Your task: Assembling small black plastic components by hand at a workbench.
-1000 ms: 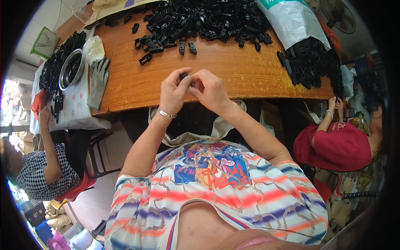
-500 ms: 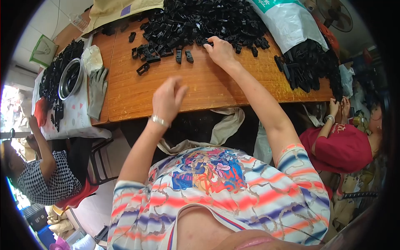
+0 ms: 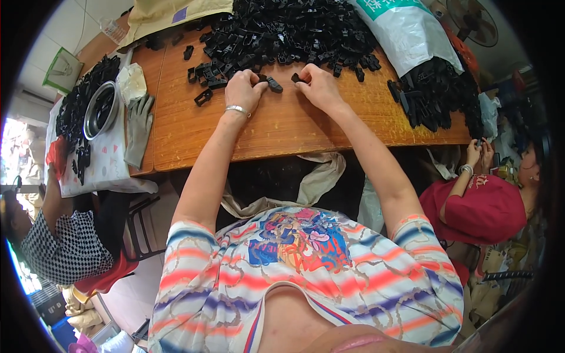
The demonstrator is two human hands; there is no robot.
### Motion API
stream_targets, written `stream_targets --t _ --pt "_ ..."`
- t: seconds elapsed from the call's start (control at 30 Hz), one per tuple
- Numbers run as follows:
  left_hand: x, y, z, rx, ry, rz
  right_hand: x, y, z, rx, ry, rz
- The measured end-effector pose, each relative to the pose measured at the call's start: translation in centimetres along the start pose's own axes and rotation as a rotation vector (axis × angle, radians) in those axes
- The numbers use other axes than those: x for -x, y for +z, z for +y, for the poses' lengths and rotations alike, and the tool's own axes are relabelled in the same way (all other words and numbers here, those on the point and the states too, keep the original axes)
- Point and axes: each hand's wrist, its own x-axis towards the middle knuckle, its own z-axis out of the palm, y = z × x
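My left hand [image 3: 243,93] is at the near edge of a large pile of small black plastic parts [image 3: 288,32]. Its thumb and fingers are closed on a small black plastic part [image 3: 262,77], mostly hidden by the fingertips. Touching or just beside the thumb tip lies another black part [image 3: 275,86]. A short gap to the right, my right hand [image 3: 319,88] pinches a black plastic part [image 3: 296,78] between thumb and fingers. Both hands are low over the wooden table [image 3: 265,129].
A white bag [image 3: 406,38] spills longer black pieces [image 3: 426,97] at the right. To the left are a metal bowl [image 3: 88,117], a grey glove [image 3: 138,132] and a yellowish sack [image 3: 159,20]. One person in red [image 3: 477,209] sits right; another in checks [image 3: 65,247] sits left.
My left hand has moved forward and right to the loose parts by the pile and closed on one. My right hand has drawn back slightly from the pile with a part.
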Motion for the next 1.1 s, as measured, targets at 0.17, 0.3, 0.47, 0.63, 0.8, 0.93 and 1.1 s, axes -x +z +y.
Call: stream_targets --t 0.17,0.3,0.47,0.63,0.8,0.93,1.1 --pt "3.2 0.0 -0.1 1.142 -0.351 -0.160 3.5 1.5 -3.5 -0.529 -0.023 0.066" --pt "5.3 -0.4 -0.1 1.438 -0.317 -0.155 4.6 2.6 -5.7 -0.636 -0.047 0.106" --pt "6.3 -2.0 0.4 1.441 -0.267 -0.128 4.7 1.7 -6.8 -0.587 -0.094 0.054" --pt "6.6 -1.3 0.3 1.441 -0.199 -0.225 4.9 0.9 -6.4 -0.512 -0.062 -0.045" --pt "7.1 -0.5 -0.4 1.388 -0.113 -0.175 5.6 2.0 -5.9 -0.438 -0.086 -0.019" --pt "7.5 -0.9 0.0 1.402 -0.117 -0.190 5.8 2.8 -5.4 -0.469 -0.138 0.070" --pt "8.5 -0.8 1.9 1.433 -0.116 -0.091 6.3 2.8 -6.1 -0.375 -0.256 0.103"
